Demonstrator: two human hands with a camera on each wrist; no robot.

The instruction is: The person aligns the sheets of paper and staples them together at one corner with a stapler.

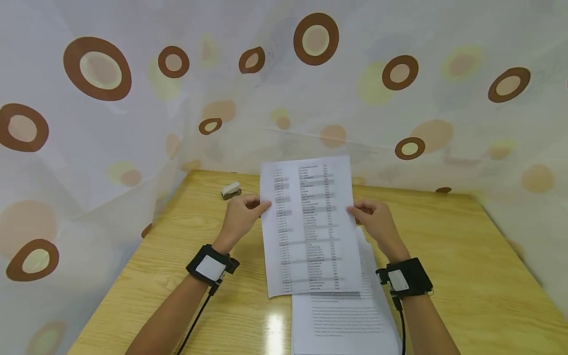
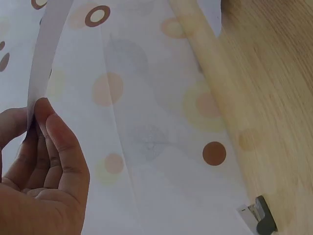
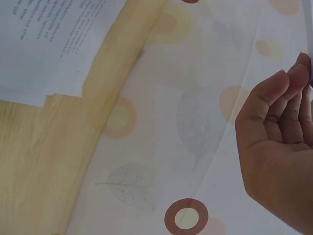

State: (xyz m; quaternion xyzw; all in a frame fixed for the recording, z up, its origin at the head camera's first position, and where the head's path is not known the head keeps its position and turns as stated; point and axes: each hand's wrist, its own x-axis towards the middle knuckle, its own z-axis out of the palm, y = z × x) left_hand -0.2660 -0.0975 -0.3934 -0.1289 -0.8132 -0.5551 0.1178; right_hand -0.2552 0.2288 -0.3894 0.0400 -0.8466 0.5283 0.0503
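A printed sheet of paper (image 1: 317, 236) with rows of text and grey bands is held up, facing the head camera. My left hand (image 1: 241, 217) pinches its left edge between thumb and fingers; the left wrist view shows the sheet (image 2: 46, 54) edge-on in that hand (image 2: 46, 181). On the opposite edge, my right hand (image 1: 377, 224) pinches the same sheet. The right wrist view has the right hand (image 3: 279, 132) at its border, with only a sliver of the sheet visible. Below the raised sheet lie other printed papers (image 1: 346, 325), partly covered by it.
A small white and dark stapler (image 1: 231, 190) lies near the table's far left corner, beyond the left hand. The wooden table (image 1: 443, 256) meets a patterned cloth (image 1: 284, 98) at the back and sides. Cables (image 1: 195, 318) run from both wrist cameras.
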